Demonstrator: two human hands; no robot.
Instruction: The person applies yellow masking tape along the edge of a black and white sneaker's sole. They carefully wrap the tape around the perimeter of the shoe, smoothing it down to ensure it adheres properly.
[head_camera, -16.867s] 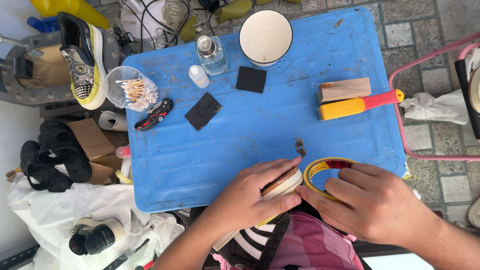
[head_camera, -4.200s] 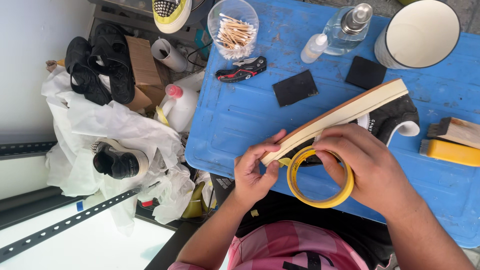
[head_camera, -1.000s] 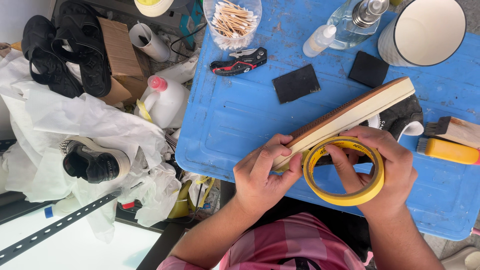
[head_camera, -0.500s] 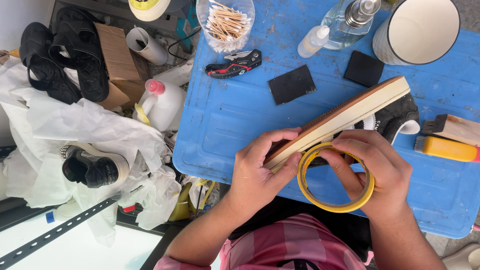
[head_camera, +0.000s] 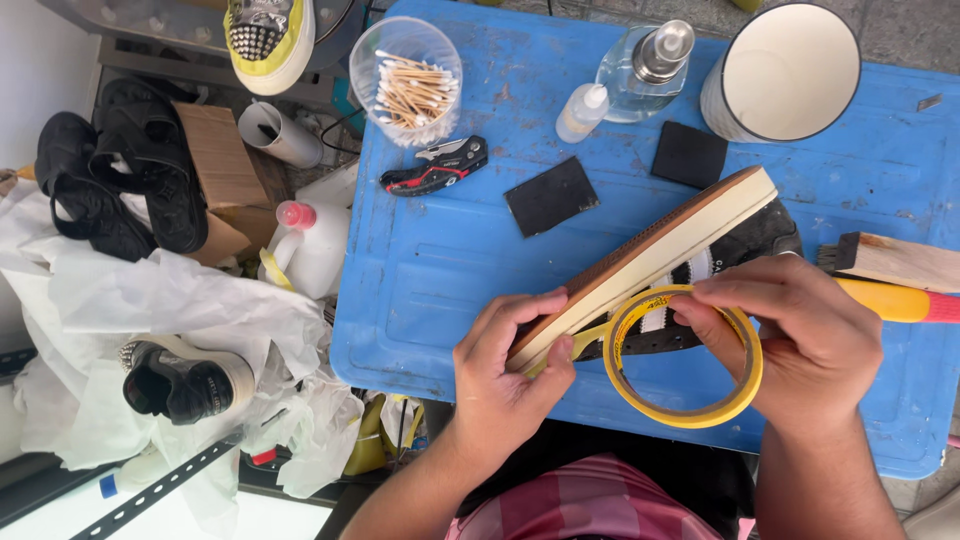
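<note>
A black sneaker (head_camera: 745, 235) with white stripes and a cream sole lies on its side over the blue table (head_camera: 440, 280), its brown tread facing up-left. My left hand (head_camera: 505, 375) grips the near end of the cream sole and presses a strip of yellow tape against it with the thumb. My right hand (head_camera: 800, 340) holds a roll of yellow masking tape (head_camera: 685, 415) beside the shoe, fingers through and over the ring. A short length of tape runs from the roll to the sole.
On the table: a cup of cotton swabs (head_camera: 405, 70), a folding knife (head_camera: 435, 165), two black pads (head_camera: 550, 195), a spray bottle (head_camera: 640, 70), a small dropper bottle (head_camera: 580, 112), a white mug (head_camera: 785, 70), a yellow-handled brush (head_camera: 895, 275). Left: shoes (head_camera: 180, 380), sandals (head_camera: 110, 190), white paper, a jug (head_camera: 310, 245).
The view has shifted slightly; my hands stay on the sole and the roll. My right hand has rotated the roll a little along the sole.
</note>
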